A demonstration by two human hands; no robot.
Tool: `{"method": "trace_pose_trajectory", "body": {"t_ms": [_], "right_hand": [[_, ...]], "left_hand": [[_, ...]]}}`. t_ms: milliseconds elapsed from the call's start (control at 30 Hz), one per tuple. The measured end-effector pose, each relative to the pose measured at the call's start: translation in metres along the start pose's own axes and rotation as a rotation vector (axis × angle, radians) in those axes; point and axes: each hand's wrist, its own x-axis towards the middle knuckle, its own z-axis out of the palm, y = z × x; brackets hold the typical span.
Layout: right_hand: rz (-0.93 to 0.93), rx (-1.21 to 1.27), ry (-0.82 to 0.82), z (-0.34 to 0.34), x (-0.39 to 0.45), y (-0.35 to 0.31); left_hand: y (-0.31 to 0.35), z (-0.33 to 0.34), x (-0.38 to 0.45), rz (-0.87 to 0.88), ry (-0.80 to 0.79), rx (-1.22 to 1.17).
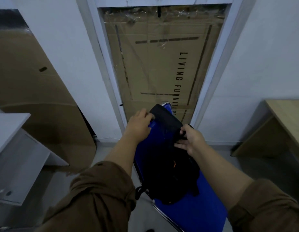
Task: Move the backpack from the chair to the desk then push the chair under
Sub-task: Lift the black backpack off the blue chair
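A black backpack (168, 169) lies on a blue chair (210, 205) with a chrome frame, straight below me. Its black strap (163, 117) runs up over the top of the chair's back. My left hand (138, 126) is closed on the upper end of that strap at the chair's back. My right hand (189, 139) pinches the strap's lower part between thumb and fingers, just above the bag's body. A wooden desk (282, 114) stands at the right edge. A white desk (10, 124) stands at the left edge.
A large cardboard sheet (162, 64) printed "LIVING FURNITURE" fills a doorway behind the chair. Another cardboard box (33, 91) leans on the wall at left. Grey floor shows between the chair and both desks.
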Motion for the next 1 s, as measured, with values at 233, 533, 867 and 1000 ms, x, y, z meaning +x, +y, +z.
{"method": "trace_pose_trajectory", "body": {"t_ms": [233,533,867,1000], "right_hand": [[-0.024,0.008,-0.002,-0.010,-0.012,0.004],[-0.099,0.159,0.090,-0.023,-0.015,-0.005],[-0.190,0.337,0.180,-0.060,-0.043,-0.005],[-0.253,0.385,0.211,-0.073,-0.067,-0.009]], "left_hand": [[0.020,0.030,0.052,-0.075,-0.131,-0.066],[0.071,0.023,0.114,0.081,-0.266,-0.330],[0.115,0.040,0.084,0.161,-0.864,-0.287],[0.152,0.014,0.062,0.211,-0.777,-0.353]]}}
